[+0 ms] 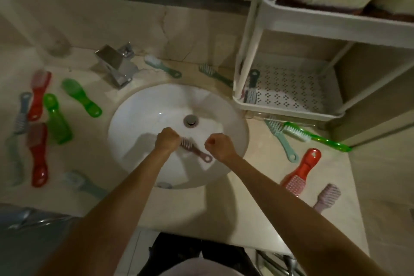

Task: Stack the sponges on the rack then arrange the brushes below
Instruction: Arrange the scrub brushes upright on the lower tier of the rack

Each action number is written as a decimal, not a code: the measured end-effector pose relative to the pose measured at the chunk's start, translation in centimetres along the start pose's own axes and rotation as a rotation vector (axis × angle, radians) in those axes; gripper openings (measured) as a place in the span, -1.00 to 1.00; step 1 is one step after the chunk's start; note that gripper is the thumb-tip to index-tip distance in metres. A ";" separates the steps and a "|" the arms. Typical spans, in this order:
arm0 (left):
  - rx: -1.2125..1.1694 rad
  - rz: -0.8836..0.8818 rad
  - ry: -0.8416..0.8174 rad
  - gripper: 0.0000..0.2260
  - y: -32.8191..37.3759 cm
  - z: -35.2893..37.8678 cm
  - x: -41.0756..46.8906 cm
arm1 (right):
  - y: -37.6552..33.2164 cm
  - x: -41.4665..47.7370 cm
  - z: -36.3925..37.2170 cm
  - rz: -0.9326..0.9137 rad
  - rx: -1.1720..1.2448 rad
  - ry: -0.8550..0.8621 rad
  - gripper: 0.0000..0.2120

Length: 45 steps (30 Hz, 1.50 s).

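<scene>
The left grip (168,139) is clamped on the bristle head of the small mauve plastic brush (197,152), held over the round white sink basin (139,114), near its drain. The right grip (218,144) is curled together and empty, just right of the brush handle. The brush is judged light, rigid and possibly slick; take the ringed handle for placement on the white perforated rack tray (291,89), behind-right of the basin

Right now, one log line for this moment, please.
left hand: grips pink brush over sink | right hand: curled, empty | rack lower shelf: dark brush
</scene>
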<state>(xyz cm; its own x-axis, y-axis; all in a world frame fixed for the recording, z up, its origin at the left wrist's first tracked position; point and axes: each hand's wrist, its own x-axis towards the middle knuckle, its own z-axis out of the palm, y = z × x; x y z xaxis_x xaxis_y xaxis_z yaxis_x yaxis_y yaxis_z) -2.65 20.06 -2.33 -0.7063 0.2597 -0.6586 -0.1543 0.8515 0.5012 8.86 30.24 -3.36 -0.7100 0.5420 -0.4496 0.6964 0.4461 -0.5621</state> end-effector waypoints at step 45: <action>0.947 1.047 0.068 -0.67 9.6 7.1 -6.6 | 13.8 -3.0 -10.0 0.339 -0.159 0.297 -0.71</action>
<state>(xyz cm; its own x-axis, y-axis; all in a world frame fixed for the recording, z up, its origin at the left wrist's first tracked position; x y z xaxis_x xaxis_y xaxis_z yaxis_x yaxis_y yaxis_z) 5.49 29.75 2.83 -0.2385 0.9542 -0.1804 0.9511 0.2670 0.1550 21.65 41.86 -2.85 -0.3957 0.8455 -0.3586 0.9075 0.2999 -0.2942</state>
